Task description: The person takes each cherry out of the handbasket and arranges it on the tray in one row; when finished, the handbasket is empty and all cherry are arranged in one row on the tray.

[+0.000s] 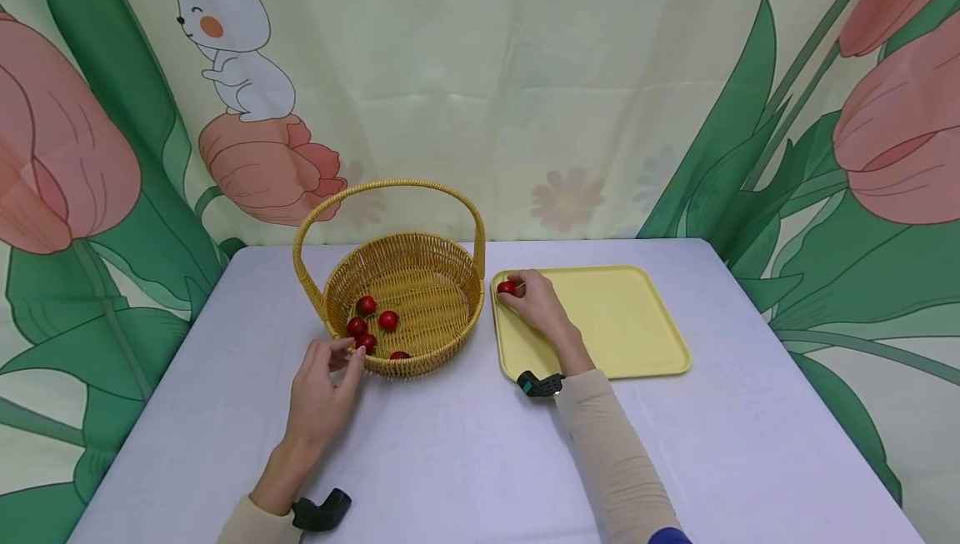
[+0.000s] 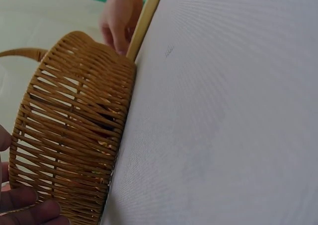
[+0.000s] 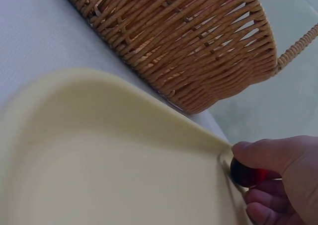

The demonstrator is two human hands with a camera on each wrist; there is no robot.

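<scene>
A woven yellow basket (image 1: 405, 277) with a hoop handle stands on the table and holds several small red fruits (image 1: 366, 305). My left hand (image 1: 330, 365) rests against the basket's near rim (image 2: 74, 135), fingers loosely curled and touching the wicker. A yellow tray (image 1: 622, 319) lies to the right of the basket. My right hand (image 1: 525, 294) pinches one red fruit (image 1: 507, 286) at the tray's far left corner (image 3: 223, 150). In the right wrist view the dark red fruit (image 3: 246, 175) sits between thumb and fingers, right at the tray rim.
The table (image 1: 480, 452) wears a pale lilac cloth. A printed curtain with tulips and a rabbit (image 1: 232, 36) hangs behind it. Most of the tray's surface is bare.
</scene>
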